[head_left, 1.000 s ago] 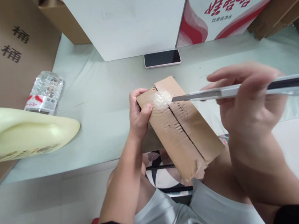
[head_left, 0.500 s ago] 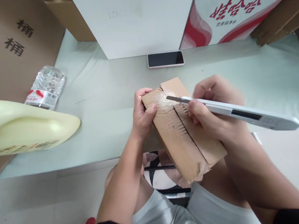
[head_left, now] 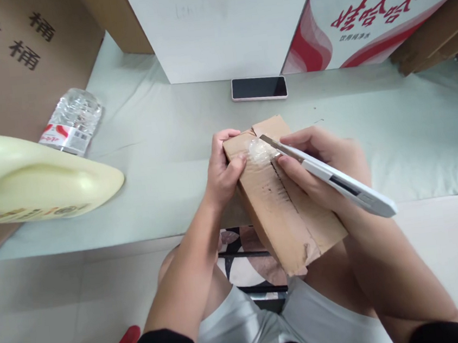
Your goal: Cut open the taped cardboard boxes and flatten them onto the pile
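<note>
A small cardboard box (head_left: pixel 274 210) is tilted above my lap at the table's front edge. Along its upper face runs a dark seam, and crumpled clear tape (head_left: pixel 259 151) covers the far end. My left hand (head_left: pixel 225 166) grips the box's far left corner, thumb on top and fingers around the side. In my right hand (head_left: pixel 322 164) is a white utility knife (head_left: pixel 336 182) with its blade out. The blade tip lies over the taped end of the box, though I cannot tell whether it touches. My right fingers are close to the box's top face.
A phone (head_left: pixel 259 88) lies beyond the box, before a white carton (head_left: pixel 223 35) and a red-and-white carton (head_left: pixel 360 21). At left are a clear plastic bottle (head_left: pixel 74 122), a pale yellow jug (head_left: pixel 45 180) and a large brown carton (head_left: pixel 37 60).
The knife has turned in my right hand, its handle end swinging left and toward me. My right hand has closed in on the box. My left hand keeps its hold.
</note>
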Demonstrator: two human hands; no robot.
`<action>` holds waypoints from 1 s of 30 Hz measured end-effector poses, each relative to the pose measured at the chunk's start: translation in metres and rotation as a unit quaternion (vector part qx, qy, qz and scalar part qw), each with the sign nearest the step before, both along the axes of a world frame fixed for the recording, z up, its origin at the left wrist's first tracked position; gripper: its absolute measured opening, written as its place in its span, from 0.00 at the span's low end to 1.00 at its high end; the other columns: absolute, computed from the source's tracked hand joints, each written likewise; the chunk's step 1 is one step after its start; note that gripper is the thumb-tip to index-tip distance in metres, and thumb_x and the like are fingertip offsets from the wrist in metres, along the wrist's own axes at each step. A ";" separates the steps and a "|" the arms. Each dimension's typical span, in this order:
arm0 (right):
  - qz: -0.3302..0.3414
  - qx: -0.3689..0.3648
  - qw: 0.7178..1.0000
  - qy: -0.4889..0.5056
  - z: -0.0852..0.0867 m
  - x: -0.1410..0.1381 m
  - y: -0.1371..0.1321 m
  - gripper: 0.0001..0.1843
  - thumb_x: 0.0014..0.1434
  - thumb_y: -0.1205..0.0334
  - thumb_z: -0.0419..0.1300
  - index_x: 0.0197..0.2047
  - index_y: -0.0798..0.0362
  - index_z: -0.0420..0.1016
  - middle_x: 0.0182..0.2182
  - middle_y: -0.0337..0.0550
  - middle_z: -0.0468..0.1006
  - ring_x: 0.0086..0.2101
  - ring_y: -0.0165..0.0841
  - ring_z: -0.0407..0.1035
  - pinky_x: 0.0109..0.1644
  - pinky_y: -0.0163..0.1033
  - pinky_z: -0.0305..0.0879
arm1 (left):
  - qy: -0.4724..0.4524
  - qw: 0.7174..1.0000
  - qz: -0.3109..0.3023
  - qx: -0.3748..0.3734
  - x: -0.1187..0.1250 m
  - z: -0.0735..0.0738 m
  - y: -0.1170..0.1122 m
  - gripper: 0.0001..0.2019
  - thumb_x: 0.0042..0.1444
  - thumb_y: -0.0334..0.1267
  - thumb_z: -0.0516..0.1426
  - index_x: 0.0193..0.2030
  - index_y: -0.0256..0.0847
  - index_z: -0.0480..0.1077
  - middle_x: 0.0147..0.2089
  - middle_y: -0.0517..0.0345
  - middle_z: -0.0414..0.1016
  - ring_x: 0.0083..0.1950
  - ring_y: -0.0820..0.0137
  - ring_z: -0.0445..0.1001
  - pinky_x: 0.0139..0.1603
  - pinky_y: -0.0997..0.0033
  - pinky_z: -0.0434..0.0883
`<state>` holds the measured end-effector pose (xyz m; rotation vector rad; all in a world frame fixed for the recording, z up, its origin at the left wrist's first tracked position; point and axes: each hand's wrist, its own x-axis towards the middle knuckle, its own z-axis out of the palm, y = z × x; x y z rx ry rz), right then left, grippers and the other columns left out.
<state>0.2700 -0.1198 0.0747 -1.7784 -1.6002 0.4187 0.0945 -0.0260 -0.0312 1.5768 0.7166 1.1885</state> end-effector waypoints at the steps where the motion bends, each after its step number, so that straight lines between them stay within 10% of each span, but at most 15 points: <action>1: 0.001 -0.006 1.000 0.000 0.000 0.000 0.000 0.14 0.61 0.50 0.64 0.45 0.49 0.80 0.31 0.41 0.84 0.28 0.33 0.75 0.34 0.36 0.70 | 0.003 1.000 0.000 0.001 0.000 0.000 0.000 0.27 0.61 0.64 0.58 0.57 0.49 0.64 0.52 0.52 0.70 0.51 0.59 0.73 0.54 0.56 0.74; 30: 0.040 -0.016 0.998 0.034 0.006 -0.002 0.002 0.06 0.55 0.58 0.61 0.36 0.50 0.76 0.23 0.36 0.76 0.21 0.27 0.64 0.28 0.34 0.59 | -0.017 1.000 0.008 -0.016 0.002 -0.001 0.001 0.28 0.57 0.66 0.60 0.56 0.50 0.65 0.49 0.53 0.69 0.48 0.59 0.72 0.50 0.57 0.74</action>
